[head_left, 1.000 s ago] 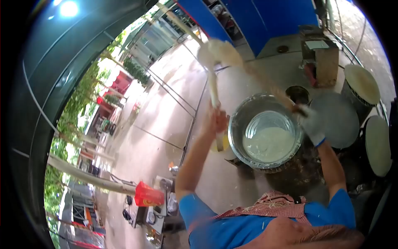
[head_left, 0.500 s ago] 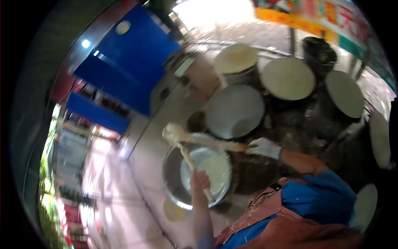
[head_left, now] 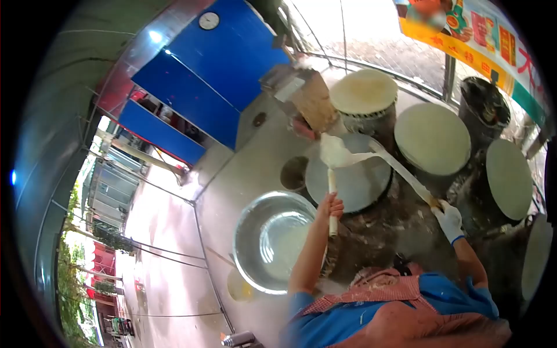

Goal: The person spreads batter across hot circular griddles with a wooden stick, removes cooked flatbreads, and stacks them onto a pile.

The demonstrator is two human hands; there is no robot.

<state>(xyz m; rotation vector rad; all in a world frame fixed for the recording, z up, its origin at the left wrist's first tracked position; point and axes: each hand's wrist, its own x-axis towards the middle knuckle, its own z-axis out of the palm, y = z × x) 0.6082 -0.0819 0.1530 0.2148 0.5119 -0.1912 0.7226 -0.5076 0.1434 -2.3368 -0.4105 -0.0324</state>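
My bare left hand is wrapped round a pale stick. At the stick's top sits a lump of whitish dough or batter, over the far part of a round grey griddle. My gloved right hand grips the end of a long flat scraper, coated with pale batter, whose far end reaches toward the lump. A large metal basin with white batter stands to the left, partly behind my left forearm.
Several round griddles with pale sheets stand at the right, on drum-like stoves. A cardboard box, a dark pot and blue panels are farther off. A yellowish container is beside the basin.
The view has turned toward the griddles. Both hands, with the stick and scraper, have moved from over the basin to the grey griddle. The lump is now above the griddle.
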